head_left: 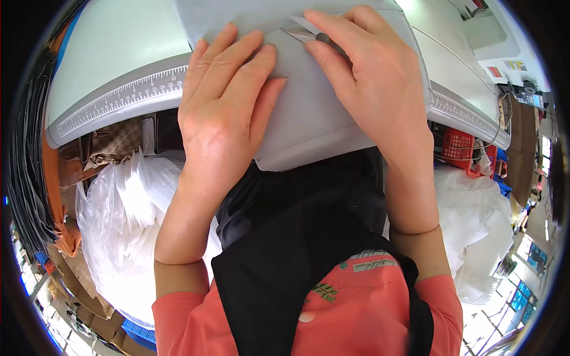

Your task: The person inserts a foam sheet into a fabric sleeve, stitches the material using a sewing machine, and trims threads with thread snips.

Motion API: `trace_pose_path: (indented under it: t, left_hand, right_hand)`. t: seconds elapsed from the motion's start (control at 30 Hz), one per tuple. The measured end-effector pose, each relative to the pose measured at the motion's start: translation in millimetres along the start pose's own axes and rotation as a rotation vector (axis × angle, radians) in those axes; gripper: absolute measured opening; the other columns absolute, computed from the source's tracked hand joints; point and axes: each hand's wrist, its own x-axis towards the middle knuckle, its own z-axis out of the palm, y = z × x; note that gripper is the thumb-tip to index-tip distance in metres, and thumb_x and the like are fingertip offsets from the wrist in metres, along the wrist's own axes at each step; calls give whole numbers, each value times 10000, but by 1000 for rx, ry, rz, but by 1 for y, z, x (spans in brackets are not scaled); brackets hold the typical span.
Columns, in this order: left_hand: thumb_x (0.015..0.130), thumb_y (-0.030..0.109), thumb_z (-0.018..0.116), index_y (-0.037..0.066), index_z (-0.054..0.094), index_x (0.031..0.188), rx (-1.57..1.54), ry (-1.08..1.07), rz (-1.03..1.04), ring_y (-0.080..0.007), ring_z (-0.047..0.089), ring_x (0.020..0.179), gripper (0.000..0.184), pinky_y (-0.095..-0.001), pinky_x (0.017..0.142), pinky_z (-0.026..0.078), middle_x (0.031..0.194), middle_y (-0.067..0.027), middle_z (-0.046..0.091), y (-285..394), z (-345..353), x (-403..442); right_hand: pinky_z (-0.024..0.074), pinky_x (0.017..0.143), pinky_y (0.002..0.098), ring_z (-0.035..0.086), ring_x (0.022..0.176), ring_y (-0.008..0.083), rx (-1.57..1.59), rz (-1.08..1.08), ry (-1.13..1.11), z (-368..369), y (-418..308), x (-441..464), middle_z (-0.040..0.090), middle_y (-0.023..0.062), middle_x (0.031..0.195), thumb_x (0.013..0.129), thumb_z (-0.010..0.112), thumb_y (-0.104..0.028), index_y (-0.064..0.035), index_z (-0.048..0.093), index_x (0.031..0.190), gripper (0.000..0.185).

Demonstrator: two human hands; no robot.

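A grey sewn panel (314, 113) with stitched seams lies over the front edge of the work table. My left hand (228, 95) rests flat on its left part, palm down and fingers spread, holding nothing. In my right hand (374, 65), thread snips (300, 34) are gripped between thumb and fingers. Their two pointed metal blades stand apart and point left, close to a stitch line near the panel's far part. The dark handle is mostly hidden inside the hand.
A printed ruler (130, 89) runs along the table's front edge. Clear plastic bags with white contents (127, 219) are below on the left, with another bag (475, 225) on the right. A red basket (458, 145) is under the table. Dark sheets (29, 154) hang at the far left.
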Motion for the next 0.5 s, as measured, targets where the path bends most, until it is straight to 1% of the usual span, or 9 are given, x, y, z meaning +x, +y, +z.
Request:
trace_pose_path:
  t: [0.3, 0.5]
  left_hand:
    - [778, 79, 775, 26, 739, 1042, -7, -7, -17, -315, 623, 1209, 272, -479, 1094, 426, 1158, -85, 710, 0, 1, -1]
    - [782, 78, 773, 28, 740, 1042, -8, -23, -21, -317, 621, 1212, 267, -479, 1098, 421, 1157, -86, 710, 0, -1, 0]
  right_hand:
    - [445, 568, 303, 545, 650, 205, -15, 13, -40, 1, 1, 1, 582, 67, 886, 873, 683, -100, -52, 694, 1141, 273]
    - [453, 566, 314, 556, 652, 224, -22, 21, -63, 10, -11, 7, 580, 81, 895, 881, 668, -102, -43, 684, 1136, 262]
